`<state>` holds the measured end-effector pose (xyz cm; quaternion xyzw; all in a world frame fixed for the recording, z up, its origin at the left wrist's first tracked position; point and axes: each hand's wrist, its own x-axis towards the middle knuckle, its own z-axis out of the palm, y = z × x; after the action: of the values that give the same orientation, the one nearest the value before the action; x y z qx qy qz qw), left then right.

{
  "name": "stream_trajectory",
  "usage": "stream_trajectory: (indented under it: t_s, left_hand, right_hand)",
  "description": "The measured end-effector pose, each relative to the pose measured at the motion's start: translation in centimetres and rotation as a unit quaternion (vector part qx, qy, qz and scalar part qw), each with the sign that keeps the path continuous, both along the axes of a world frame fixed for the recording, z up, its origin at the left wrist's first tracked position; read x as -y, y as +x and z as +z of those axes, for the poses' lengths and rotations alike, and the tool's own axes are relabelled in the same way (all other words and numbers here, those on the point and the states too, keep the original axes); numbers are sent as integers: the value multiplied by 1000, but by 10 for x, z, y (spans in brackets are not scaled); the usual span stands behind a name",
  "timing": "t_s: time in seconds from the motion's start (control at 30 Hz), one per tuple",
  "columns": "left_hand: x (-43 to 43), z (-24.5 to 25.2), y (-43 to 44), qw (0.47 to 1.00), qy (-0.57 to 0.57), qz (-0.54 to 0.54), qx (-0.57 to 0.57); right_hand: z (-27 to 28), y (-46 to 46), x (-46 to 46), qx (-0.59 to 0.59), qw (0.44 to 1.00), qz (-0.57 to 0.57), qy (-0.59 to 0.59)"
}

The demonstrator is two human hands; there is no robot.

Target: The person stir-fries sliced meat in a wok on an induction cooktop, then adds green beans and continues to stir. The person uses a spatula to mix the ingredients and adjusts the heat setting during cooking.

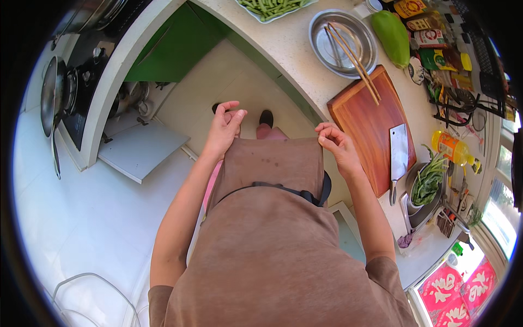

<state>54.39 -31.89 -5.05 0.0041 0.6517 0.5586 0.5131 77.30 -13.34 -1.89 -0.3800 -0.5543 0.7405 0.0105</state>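
Note:
The lower edge of a brown shirt (273, 153) stretches nearly straight between my two hands, with a few dark spots near it. At its left corner is my left hand (222, 130); the curled lower fingers hold the cloth, while the index finger and thumb stand out past it. My right hand (338, 148) pinches the right corner between thumb and bent fingers. A black strap (282, 186) crosses the shirt at the waist. To the right of my right hand, a wooden cutting board (355, 135) lies on the counter, with a cleaver (398, 153) on it.
Wooden chopsticks (351, 55) lie across a steel basin (343, 24) and the board. Green beans (271, 6), a green gourd (391, 39), an oil bottle (451, 147) and leafy greens (427, 184) share the counter. On the left, a cabinet door (143, 151) hangs open below a pan (51, 94).

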Motion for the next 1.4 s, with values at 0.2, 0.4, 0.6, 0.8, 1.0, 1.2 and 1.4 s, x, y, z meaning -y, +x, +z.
stream_trajectory:
  t_s: [0.2,0.4,0.6,0.8,1.0,1.2,1.4]
  left_hand:
    - [39,-3,-30,997,1,-3,71]
    - [125,-11,-99,995,-71,40,-62]
    - [234,-15,-158,937,-8,341,-70]
    - [320,-51,-131,839,52,541,27]
    - [338,-83,-104,815,24,570,105]
    - [289,-101,-131,839,44,527,128]
    - [201,-100,-171,924,60,345,153]
  right_hand:
    - [-1,-46,13,5,978,186,90]
    - [36,-134,27,54,853,288,431]
    - [74,-251,33,-29,860,244,448]
    - [69,-278,3,-18,862,168,478]
    - [68,-251,-47,40,868,68,491]
    - [104,-216,-96,47,805,12,592]
    - [168,-142,-139,98,714,-51,692]
